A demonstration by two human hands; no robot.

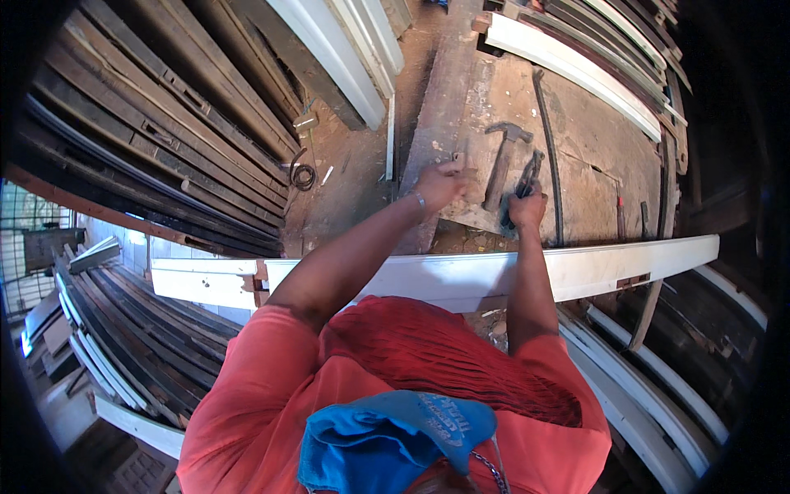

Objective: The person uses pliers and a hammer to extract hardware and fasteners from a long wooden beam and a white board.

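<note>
A pair of dark pliers sits in a worker's right hand above a worn wooden surface, the fingers closed around its lower end and its head pointing away from the body, tilted slightly rightward. The left hand, blurred, reaches in from the other side with fingers partly extended to the right; whether it grips anything cannot be told.

Between the two hands lies a hammer, its handle nearly in line with the pliers and its head at the far end. The right hand is the nearer to it, just beside the handle.

Immediately right of the pliers, a long dark bar runs away from the worker, bounding that side. Beyond it, open room stretches toward a red-handled screwdriver.

The surface's near edge falls just short of a long white plank, which crosses beneath both forearms. Stacked white boards border the far right; dark timbers fill the left.
</note>
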